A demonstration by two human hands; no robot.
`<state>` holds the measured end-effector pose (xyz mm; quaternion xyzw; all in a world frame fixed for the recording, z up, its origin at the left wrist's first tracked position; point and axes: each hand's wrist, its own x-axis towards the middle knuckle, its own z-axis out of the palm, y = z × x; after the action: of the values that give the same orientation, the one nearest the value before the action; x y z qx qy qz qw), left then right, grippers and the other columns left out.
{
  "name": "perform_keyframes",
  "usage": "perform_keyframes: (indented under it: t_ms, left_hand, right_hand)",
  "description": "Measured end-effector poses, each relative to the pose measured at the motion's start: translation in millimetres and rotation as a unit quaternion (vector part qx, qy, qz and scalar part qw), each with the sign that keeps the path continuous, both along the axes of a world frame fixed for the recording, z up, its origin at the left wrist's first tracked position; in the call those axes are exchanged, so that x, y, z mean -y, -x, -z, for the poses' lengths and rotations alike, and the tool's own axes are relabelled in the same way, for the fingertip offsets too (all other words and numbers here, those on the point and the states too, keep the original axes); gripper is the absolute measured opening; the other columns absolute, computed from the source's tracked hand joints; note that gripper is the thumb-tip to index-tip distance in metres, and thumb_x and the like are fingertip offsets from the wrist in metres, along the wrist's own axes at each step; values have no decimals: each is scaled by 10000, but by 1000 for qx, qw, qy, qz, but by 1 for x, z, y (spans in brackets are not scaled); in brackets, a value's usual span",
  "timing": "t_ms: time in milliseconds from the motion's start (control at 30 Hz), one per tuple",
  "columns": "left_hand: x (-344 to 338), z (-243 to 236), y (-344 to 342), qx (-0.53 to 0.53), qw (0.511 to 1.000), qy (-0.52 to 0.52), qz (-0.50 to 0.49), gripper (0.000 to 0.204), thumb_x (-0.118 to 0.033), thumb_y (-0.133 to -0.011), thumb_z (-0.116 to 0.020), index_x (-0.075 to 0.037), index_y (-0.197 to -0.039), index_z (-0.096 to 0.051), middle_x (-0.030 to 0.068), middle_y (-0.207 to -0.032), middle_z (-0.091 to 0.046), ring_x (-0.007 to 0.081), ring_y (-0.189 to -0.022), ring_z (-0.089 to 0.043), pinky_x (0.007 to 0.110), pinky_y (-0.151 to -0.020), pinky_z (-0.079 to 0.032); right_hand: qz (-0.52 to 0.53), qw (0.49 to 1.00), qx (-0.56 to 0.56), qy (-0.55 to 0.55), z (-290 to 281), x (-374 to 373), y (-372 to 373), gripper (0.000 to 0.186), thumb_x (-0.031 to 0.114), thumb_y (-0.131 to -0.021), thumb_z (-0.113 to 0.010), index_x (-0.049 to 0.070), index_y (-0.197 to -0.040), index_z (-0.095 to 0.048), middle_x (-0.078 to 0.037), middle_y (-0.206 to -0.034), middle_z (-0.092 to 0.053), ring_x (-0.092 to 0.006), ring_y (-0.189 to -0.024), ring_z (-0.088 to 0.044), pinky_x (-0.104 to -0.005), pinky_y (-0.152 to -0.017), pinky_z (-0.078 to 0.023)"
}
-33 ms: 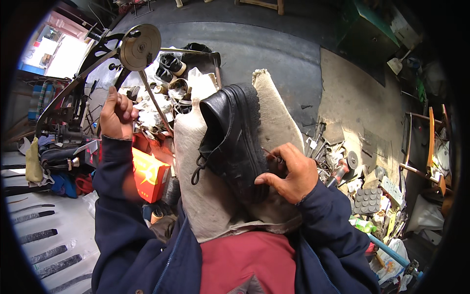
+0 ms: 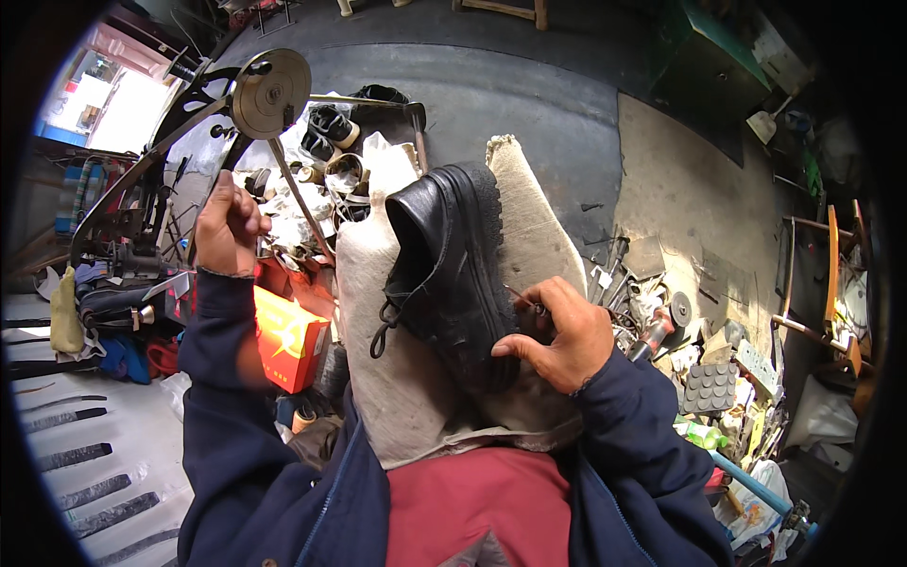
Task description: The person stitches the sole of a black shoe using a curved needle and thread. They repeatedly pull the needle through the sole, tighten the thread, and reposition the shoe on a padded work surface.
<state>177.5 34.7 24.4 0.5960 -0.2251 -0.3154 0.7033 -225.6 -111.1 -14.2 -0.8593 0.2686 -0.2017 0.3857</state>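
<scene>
On my feed: 1 black shoe (image 2: pixel 439 250) on the lap cloth (image 2: pixel 364 274), sole on. Right hand (image 2: pixel 572 331) seems to grip a small tool (image 2: pixel 539 309) by the sole; work there looks unfinished. Left hand (image 2: pixel 227 231) raised, fingers curled; can't tell if holding anything.

- Beige cloth (image 2: pixel 370 274), centre of the frame: a black lace-up shoe (image 2: pixel 446 274) lies on it, toe toward the bottom.
- White sheet (image 2: pixel 156 430), lower left: dark strips (image 2: pixel 76 457) in a row.
- Grey floor (image 2: pixel 539 113), right: heaped tools and scraps (image 2: pixel 710 387).
</scene>
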Motion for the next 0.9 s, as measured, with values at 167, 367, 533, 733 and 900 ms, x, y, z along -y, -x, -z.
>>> perform_keyframes:
  t_ms: [167, 367, 533, 733, 900]
  left_hand:
    - [-16, 7, 29, 330, 913, -232, 58, 372, -295, -1068, -642, -57, -1346, -573, 109, -1305, -645, 207, -1223, -650, 291, -776, -605]
    - [15, -17, 138, 105, 976, -9, 191, 352, 2, -998, -658, -37, -1297, -476, 92, -1172, -661, 180, -1136, -651, 311, -1008, -512]
    - [45, -19, 138, 140, 842, -277, 441, 362, -280, -1024, -729, 32, -1168, -616, 30, -994, -641, 91, -930, -567, 277, -821, -494]
    - [72, -26, 136, 338, 697, -335, 536, 734, -590, -914, -767, 62, -635, -580, 144, -520, -442, 164, -485, -466, 407, -457, -389]
    - [74, -12, 141, 311, 706, -349, 531, 686, -509, -934, -771, 62, -613, -566, 127, -489, -426, 174, -444, -437, 412, -447, -382]
  right_hand:
    - [2, 1000, -6, -16, 3, 0, 2, 546, 315, -675, -985, 41, -1024, -667, -71, -896, -653, -215, -670, -634, -332, -634, -539]
    - [-8, 999, -18, -30, -1, -1, 1, 532, 313, -701, -973, 35, -1042, -674, -88, -908, -655, -223, -707, -649, -335, -651, -533]
    - [8, 998, -25, -63, -3, -4, 4, 544, 266, -711, -976, 23, -1092, -674, -91, -878, -633, -197, -672, -599, -317, -643, -512]
    - [23, 986, 30, -165, -7, -5, 25, 342, 31, -890, -724, 4, -1222, -649, -117, -964, -675, -218, -827, -662, -309, -780, -521]
    - [-31, 990, 40, -129, -18, -9, 48, 399, -97, -891, -629, -7, -1277, -678, -135, -960, -697, -238, -844, -688, -324, -793, -539]
